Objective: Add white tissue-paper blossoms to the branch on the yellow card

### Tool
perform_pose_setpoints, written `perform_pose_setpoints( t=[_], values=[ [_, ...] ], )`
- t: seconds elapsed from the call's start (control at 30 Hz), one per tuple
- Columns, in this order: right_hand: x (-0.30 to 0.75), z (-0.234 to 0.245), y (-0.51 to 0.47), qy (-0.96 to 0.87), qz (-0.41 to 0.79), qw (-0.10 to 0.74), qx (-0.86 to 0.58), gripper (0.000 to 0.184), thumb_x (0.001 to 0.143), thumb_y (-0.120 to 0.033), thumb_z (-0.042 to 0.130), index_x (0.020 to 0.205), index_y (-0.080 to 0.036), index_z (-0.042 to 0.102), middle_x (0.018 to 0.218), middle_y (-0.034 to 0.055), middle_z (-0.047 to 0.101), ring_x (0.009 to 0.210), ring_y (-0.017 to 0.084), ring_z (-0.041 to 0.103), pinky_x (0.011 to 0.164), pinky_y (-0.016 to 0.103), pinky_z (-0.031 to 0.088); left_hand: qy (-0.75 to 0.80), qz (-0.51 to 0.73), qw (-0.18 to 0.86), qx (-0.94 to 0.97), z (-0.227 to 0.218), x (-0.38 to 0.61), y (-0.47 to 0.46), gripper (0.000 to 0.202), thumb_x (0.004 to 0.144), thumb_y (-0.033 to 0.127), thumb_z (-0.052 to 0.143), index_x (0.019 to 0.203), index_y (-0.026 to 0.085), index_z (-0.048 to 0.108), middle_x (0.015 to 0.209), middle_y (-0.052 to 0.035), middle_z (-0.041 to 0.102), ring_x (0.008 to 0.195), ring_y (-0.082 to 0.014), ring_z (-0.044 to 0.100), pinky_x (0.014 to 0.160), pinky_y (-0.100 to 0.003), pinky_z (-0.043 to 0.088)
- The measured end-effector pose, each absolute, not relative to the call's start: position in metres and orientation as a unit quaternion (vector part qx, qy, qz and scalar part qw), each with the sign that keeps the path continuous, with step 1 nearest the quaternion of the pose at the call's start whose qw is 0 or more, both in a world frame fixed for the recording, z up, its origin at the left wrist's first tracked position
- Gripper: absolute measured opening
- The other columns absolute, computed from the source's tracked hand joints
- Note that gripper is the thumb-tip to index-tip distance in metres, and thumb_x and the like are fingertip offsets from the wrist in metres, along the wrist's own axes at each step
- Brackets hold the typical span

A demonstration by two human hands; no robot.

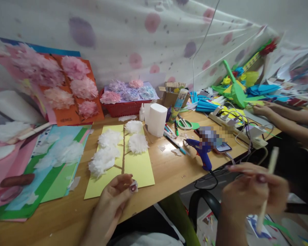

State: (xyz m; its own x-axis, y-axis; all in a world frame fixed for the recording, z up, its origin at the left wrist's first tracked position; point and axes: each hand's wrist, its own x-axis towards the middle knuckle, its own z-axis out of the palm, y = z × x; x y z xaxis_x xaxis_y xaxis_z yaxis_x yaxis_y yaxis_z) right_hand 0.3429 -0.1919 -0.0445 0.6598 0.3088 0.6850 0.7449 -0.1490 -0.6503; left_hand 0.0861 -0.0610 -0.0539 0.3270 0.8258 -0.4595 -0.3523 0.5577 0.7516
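Note:
My left hand (113,201) hovers at the table's front edge, just before a yellow sheet (140,167). Its thumb and fingers are pinched together, with a tiny whitish bit at the tips that I cannot make out. On that sheet, several white tissue-paper puffs (138,143) sit along a brown drawn branch (123,150). My right hand (254,194), blurred, is raised past the table edge at the right. A pale slim stick (273,160) is gripped in it, slanting upward.
A blue glue gun (204,153) lies beside a phone (223,147), a power strip (220,121) and cables. Behind stand a white paper roll (157,119) and a red basket (123,109) of paper flowers. Coloured sheets (53,184) lie left. Another person's hands (265,109) are at far right.

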Motion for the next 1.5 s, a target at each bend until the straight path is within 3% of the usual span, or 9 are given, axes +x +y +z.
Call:
perform_pose_setpoints(
  t=[0.07,0.13,0.2,0.27,0.6,0.8,1.0,1.27,1.5],
  values=[
    [0.293,-0.044,-0.179,-0.391,-0.196,0.648,-0.624,0.022,0.097,-0.038,0.047,0.079,-0.029,0.055,0.064,0.0014,0.058,0.062,0.024,0.061,0.079,0.048,0.048,0.44,0.39,0.764,0.264,-0.055,0.089,-0.063,0.044,0.04,0.018,0.098,0.078,0.016,0.076,0.072,-0.0006,0.074,0.068,-0.0094,0.069,0.066,-0.013,0.056],
    [0.25,-0.049,-0.164,-0.512,-0.007,0.621,-0.593,0.015,0.099,-0.027,0.049,0.094,-0.028,0.063,0.08,0.0032,0.07,0.075,0.021,0.068,0.075,0.038,0.052,0.44,0.39,0.767,0.258,-0.056,0.091,-0.066,0.045,0.039,0.018,0.099,0.078,0.016,0.076,0.072,-0.0004,0.074,0.068,-0.0096,0.069,0.065,-0.014,0.056],
    [0.219,-0.055,-0.152,-0.547,0.09,0.588,-0.588,0.014,0.094,-0.026,0.059,0.107,-0.027,0.062,0.095,0.0037,0.073,0.087,0.02,0.069,0.077,0.032,0.053,0.437,0.38,0.774,0.256,-0.058,0.09,-0.068,0.045,0.04,0.02,0.099,0.079,0.016,0.075,0.074,-0.0011,0.075,0.068,-0.0117,0.07,0.061,-0.015,0.056],
    [0.201,-0.059,-0.144,-0.539,0.127,0.58,-0.597,0.02,0.092,-0.025,0.062,0.112,-0.026,0.06,0.096,0.0017,0.071,0.088,0.017,0.068,0.078,0.027,0.053,0.438,0.375,0.777,0.254,-0.059,0.087,-0.071,0.047,0.042,0.023,0.098,0.081,0.017,0.075,0.076,-0.0023,0.076,0.07,-0.0152,0.072,0.057,-0.017,0.057],
    [0.193,-0.068,-0.133,-0.467,0.229,0.59,-0.617,0.012,0.096,-0.03,0.06,0.101,-0.02,0.065,0.087,0.0031,0.073,0.079,0.014,0.07,0.072,0.024,0.054,0.451,0.4,0.757,0.251,-0.06,0.086,-0.072,0.052,0.044,0.027,0.098,0.089,0.016,0.074,0.086,-0.0063,0.078,0.081,-0.0214,0.076,0.064,-0.021,0.06],
    [0.192,-0.068,-0.127,-0.443,0.261,0.592,-0.621,0.016,0.095,-0.035,0.062,0.097,-0.02,0.066,0.083,0.0026,0.074,0.074,0.015,0.07,0.067,0.023,0.054,0.464,0.431,0.731,0.255,-0.058,0.089,-0.071,0.054,0.039,0.027,0.098,0.085,0.015,0.073,0.082,-0.0053,0.078,0.08,-0.0197,0.075,0.067,-0.02,0.06],
    [0.189,-0.066,-0.125,-0.441,0.249,0.596,-0.623,0.017,0.097,-0.031,0.057,0.093,-0.019,0.068,0.082,0.0034,0.075,0.073,0.016,0.071,0.066,0.024,0.054,0.444,0.449,0.719,0.291,-0.061,0.092,-0.07,0.049,0.052,0.028,0.094,0.094,0.018,0.072,0.085,-0.0022,0.078,0.082,-0.0151,0.073,0.073,-0.018,0.058],
    [0.191,-0.074,-0.124,-0.425,0.25,0.599,-0.631,0.02,0.101,-0.032,0.051,0.096,-0.019,0.065,0.085,0.004,0.074,0.073,0.015,0.069,0.066,0.024,0.052,0.447,0.451,0.717,0.287,-0.059,0.1,-0.073,0.048,0.051,0.028,0.094,0.094,0.018,0.073,0.087,-0.0043,0.078,0.085,-0.0169,0.074,0.077,-0.021,0.059],
    [0.218,-0.058,-0.125,-0.593,0.246,0.445,-0.625,0.016,0.101,-0.025,0.047,0.096,-0.019,0.062,0.086,0.0062,0.069,0.078,0.018,0.064,0.068,0.029,0.048,0.43,0.386,0.663,0.477,-0.056,0.074,-0.056,0.037,0.065,0.029,0.086,0.101,0.021,0.079,0.095,-0.0072,0.078,0.09,-0.0203,0.073,0.084,-0.027,0.06]
  ],
)
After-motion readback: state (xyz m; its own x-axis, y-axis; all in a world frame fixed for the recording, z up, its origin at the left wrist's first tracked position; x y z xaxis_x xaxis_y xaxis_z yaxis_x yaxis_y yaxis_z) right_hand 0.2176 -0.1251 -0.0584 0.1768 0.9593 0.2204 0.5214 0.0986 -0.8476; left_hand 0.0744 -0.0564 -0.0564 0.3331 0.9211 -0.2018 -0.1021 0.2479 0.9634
